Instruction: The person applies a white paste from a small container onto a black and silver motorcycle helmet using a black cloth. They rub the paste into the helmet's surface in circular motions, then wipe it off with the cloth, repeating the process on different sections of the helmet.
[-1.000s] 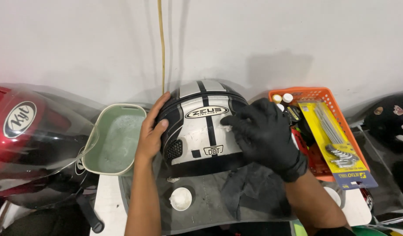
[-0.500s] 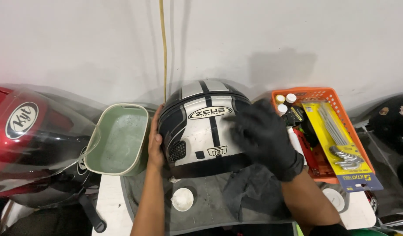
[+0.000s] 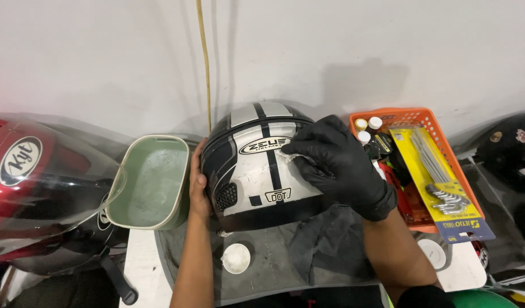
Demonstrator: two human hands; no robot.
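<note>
A black and silver striped motorcycle helmet sits on a grey mat in front of me. My bare left hand presses flat against its left side. My right hand, in a black glove, lies on the upper right of the shell with a small white pad pinched under its fingertips. A small round white cap lies on the mat just below the helmet.
A green tub of soapy water stands left of the helmet. A red helmet under clear plastic is at far left. An orange basket with small bottles and a pack of hex keys stands right. A dark helmet is at far right.
My gloved right hand slid from the helmet's right flank up onto the upper front of the shell. My left hand dropped from the crown to the left side.
</note>
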